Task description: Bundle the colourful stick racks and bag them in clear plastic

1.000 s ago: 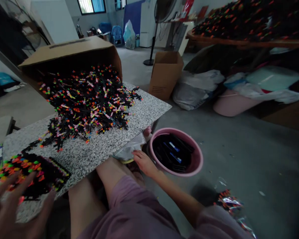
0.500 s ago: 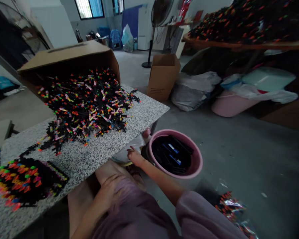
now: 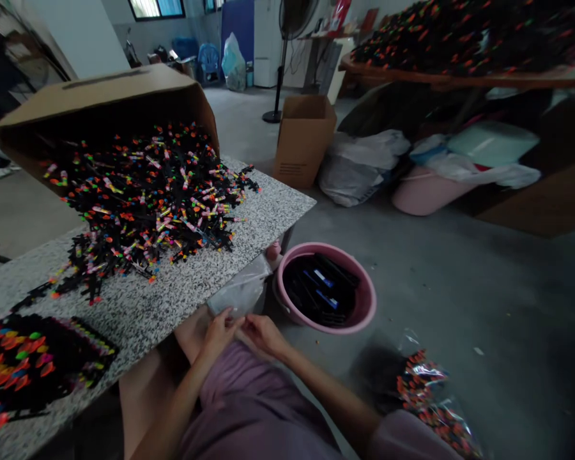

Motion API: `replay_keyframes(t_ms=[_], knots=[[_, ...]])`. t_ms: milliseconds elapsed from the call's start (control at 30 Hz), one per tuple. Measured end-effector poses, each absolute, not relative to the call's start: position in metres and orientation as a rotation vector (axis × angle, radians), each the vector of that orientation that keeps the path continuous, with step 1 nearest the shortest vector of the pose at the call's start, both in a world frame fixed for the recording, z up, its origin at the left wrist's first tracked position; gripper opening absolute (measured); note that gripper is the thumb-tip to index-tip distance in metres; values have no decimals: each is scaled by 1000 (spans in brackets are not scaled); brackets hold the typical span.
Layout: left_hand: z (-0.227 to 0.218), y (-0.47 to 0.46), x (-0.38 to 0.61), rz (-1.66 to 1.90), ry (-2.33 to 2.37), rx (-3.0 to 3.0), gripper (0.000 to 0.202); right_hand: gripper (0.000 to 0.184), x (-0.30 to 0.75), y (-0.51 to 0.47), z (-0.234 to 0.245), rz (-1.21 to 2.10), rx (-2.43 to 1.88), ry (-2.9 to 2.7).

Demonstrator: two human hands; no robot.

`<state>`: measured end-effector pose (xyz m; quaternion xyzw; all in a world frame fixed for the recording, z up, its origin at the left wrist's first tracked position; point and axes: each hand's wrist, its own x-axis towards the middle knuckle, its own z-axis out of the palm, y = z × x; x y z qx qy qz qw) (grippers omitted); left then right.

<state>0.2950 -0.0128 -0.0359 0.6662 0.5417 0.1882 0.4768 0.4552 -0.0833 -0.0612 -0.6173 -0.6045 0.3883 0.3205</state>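
- Left hand (image 3: 219,333) and right hand (image 3: 263,335) nearly touching over purple shorts (image 3: 253,396), loosely curled; cannot tell if grasping anything.
- Plastic bag (image 3: 239,292) just beyond, under the surface (image 3: 172,300) edge.

Your left hand (image 3: 219,333) and right hand (image 3: 263,335) nearly meet over your lap
Whatever your fingertips might hold is too small to make out above your mauve shorts (image 3: 249,396). A clear plastic bag (image 3: 239,291) sits just beyond them, beside a pink basin (image 3: 326,248) of black pieces with blue labels. On the speckled granite counter (image 3: 172,300), neon-tipped black sticks (image 3: 144,211) spill from a tipped cardboard box (image 3: 100,96), and a neat block of neon-tipped rows (image 3: 33,364) lies nearer your left hand
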Motion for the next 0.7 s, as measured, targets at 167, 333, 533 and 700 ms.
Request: replay_keyframes(t_ms=[167,333,533,700], knots=[[-7,-28,304,519,1209,1498,73,10,463,-87,-11,937,-1686,-1464],[30,-34,313,646,1089,972,76,26,476,-89,22,904,-1570,-1534],[42,-33,313,1043,1205,1157,47,21,500,-112,13,965,-1734,-1607],[36,-26,318,1066,1280,1081,42,47,492,-130,13,1000,-1900,-1142]])
